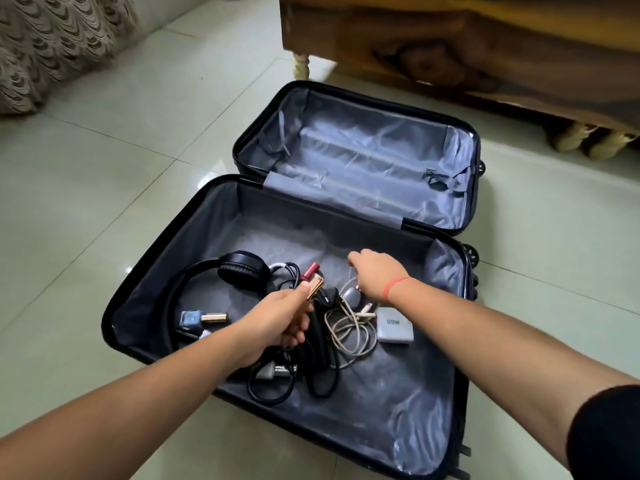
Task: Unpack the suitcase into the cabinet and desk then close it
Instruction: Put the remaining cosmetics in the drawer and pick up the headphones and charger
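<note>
The suitcase [381, 407] lies open flat on the tiled floor [121, 168], its 2 halves side by side, so closing it is not yet done. Beyond the suitcase stands a piece of wooden furniture [450, 39] on turned legs; whether it is the cabinet I cannot tell, and no bench shows.

The suitcase's far half [363, 161] holds only its lining and a loose strap, so that side looks unpacked. The near half carries only small things, bunched toward its left and middle. There are black headphones [242, 270] by the left wall, a tangle of black cables [322, 375] toward the near edge, and a white cable [349, 330] coiled in the middle. A white charger block [394, 327] sits just right of that coil, and a blue-capped bottle with a gold tube [204, 318] lies inside the headphone band. A red lipstick [311, 268] lies near the ear cup.

The left hand [280, 320] hangs over the middle of the near half, fingers curled tight around a rose-gold tube [315, 287]. The right hand [374, 268] hovers further in, fingertips pinched together on a strand of the white cable, as far as I can tell.

My judgement: the bulky load is out and about 8 small items are left to carry off before the lid comes over.
</note>
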